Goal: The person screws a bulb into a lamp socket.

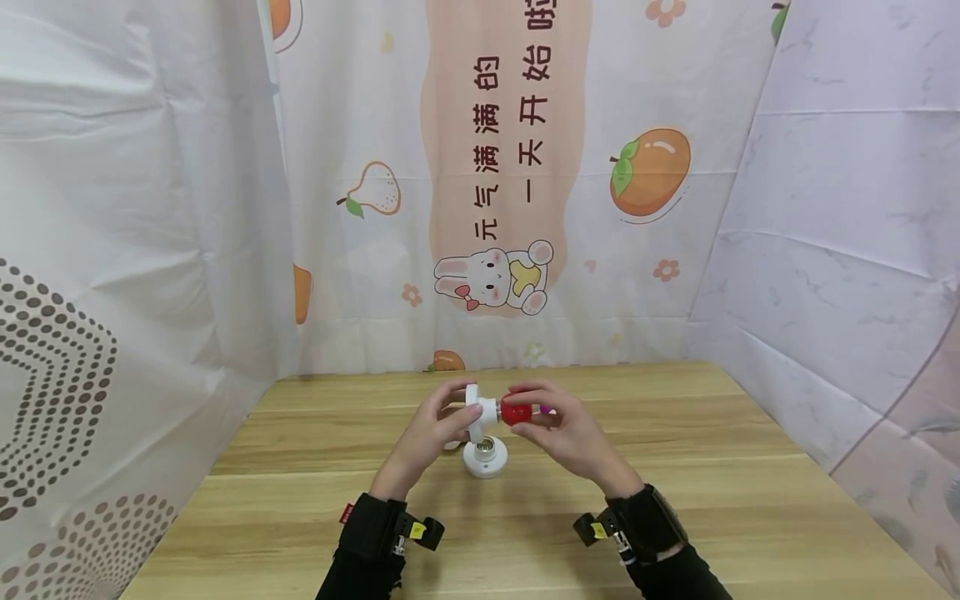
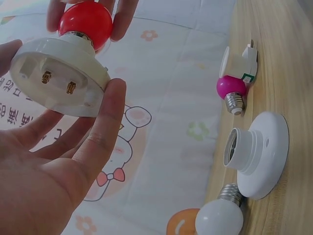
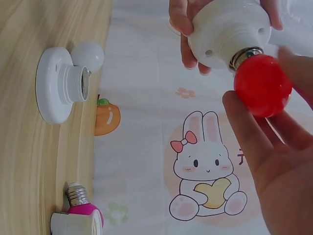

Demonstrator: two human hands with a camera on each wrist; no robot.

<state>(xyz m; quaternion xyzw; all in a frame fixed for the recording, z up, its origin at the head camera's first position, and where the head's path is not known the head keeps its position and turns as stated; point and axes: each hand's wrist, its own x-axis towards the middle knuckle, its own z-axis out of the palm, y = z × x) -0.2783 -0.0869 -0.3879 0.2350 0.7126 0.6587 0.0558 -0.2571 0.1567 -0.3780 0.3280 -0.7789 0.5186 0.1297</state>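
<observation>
Bulb (image 1: 516, 410), red, lower centre of head frame; long axis sideways, metal end left, meeting white socket (image 1: 489, 412), some metal showing. Right hand (image 1: 564, 427) nearer, pinching bulb; left hand (image 1: 433, 427) clamped on socket rim.

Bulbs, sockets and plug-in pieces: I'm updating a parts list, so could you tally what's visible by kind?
Bulbs: 3 (red bulb, pink bulb, white bulb)
Round white sockets: 2 (held socket, table socket)
Plug-in pieces: 1 (white plug-in piece)
Total: 6
</observation>
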